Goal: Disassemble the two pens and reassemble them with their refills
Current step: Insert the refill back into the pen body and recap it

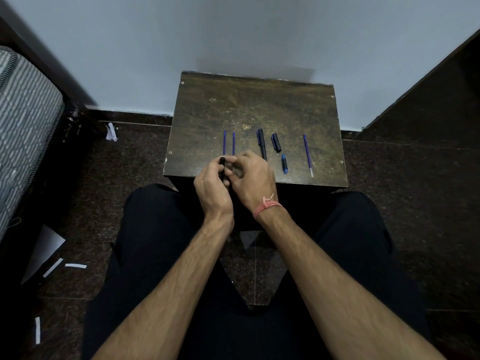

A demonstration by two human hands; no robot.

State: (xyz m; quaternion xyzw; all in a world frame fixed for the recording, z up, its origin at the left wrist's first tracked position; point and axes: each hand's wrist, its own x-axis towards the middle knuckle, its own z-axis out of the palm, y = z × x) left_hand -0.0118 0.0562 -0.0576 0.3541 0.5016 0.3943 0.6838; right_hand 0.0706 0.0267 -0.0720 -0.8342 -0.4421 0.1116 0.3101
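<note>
A small worn wooden table [255,105] stands against a pale wall [233,35] on dark, perhaps stone, floor [135,162]

Black pen barrel [222,167] was mostly hidden inside left hand [211,187]; only top end showed. Right hand [253,178] fingertips were curled out of sight, so couldn't tell what they pinched, if anything. Near ends of two blue refills [228,142] were covered by hands. Both forearms were cut off at bottom edge.

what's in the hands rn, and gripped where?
Left hand grips a black pen barrel around its lower and middle part; the top end sticks out above the fingers. Right hand has its fingers curled at that barrel; whether it pinches anything cannot be told.
</note>
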